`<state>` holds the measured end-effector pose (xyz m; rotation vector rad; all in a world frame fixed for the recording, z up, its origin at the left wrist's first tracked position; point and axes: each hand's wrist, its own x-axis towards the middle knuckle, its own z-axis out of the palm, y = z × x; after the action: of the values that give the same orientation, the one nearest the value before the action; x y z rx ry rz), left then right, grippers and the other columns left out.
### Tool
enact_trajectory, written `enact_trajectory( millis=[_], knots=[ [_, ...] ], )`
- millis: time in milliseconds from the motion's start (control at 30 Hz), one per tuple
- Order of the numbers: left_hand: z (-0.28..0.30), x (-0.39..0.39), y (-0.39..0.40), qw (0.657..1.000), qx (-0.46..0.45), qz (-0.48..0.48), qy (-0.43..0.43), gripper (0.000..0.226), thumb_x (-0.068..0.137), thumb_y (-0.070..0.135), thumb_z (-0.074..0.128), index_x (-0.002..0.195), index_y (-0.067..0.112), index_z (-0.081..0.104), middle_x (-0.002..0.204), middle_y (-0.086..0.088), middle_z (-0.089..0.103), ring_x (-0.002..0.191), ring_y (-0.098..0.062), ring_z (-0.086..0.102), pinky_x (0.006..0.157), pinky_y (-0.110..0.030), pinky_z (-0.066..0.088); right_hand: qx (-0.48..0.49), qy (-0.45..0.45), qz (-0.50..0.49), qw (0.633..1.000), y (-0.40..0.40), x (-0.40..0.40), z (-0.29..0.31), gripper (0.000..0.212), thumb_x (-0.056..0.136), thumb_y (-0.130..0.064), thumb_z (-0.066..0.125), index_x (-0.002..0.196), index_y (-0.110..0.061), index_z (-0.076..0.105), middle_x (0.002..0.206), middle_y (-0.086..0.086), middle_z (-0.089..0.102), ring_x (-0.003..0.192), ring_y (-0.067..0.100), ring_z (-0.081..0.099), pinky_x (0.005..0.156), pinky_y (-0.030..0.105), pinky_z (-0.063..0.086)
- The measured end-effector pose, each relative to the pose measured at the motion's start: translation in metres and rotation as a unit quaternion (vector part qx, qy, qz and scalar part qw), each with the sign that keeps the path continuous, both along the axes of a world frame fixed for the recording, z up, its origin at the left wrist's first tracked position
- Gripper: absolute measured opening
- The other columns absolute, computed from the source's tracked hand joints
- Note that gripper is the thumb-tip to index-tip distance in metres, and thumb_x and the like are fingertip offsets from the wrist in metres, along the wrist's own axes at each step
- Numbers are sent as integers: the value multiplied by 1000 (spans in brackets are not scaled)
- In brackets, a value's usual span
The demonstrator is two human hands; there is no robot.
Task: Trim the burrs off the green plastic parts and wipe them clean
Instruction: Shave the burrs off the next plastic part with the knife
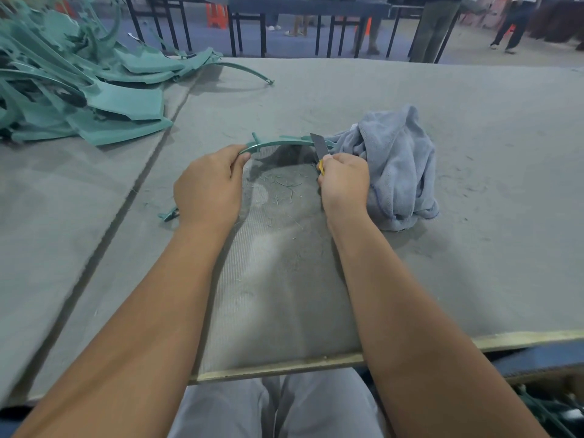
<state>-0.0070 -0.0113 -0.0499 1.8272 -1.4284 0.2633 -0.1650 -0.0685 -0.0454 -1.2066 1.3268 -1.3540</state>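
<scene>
The left hand (210, 184) grips one end of a curved green plastic strip (278, 143), thumb and fingers pinched round it, holding it just above the grey felt-covered desk (474, 121). The right hand (343, 178) is curled round a utility knife (319, 150) (yellow handle barely showing between the fingers), its dark blade resting against the strip near the other end. A crumpled grey-blue cloth (398, 172) lies on the desk, touching the right hand's far side. Fine green shavings (284, 191) are scattered on the desk between the two hands. A heap of green parts (79, 80) sits at the far left, well apart.
</scene>
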Motion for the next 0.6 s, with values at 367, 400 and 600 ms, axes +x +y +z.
enact_trajectory(
  millis=[367, 400, 600],
  knots=[
    [2, -2, 2, 999, 25, -29, -38, 29, 102, 37, 43, 115, 27, 67, 79, -5, 63, 78, -34, 60, 58, -33, 37, 23, -35, 44, 998, 7, 2, 6, 32, 91, -2, 48, 61, -14, 42, 52, 2, 33, 43, 12, 25, 42, 24, 20],
    [2, -6, 2, 997, 27, -45, -56, 29, 101, 35, 45, 118, 25, 66, 86, -10, 67, 81, -36, 62, 59, -36, 42, 18, -20, 63, 998, 11, 7, 6, 31, 89, -2, 49, 62, -14, 45, 53, 4, 33, 44, 13, 26, 44, 25, 21],
    [0, -13, -2, 997, 37, -38, -61, 29, 102, 37, 43, 114, 24, 66, 95, -6, 69, 86, -30, 61, 60, -33, 36, -6, -98, 62, 993, 18, 19, 9, 36, 95, -7, 47, 62, -17, 41, 49, -7, 30, 41, 6, 23, 40, 20, 20]
  ],
)
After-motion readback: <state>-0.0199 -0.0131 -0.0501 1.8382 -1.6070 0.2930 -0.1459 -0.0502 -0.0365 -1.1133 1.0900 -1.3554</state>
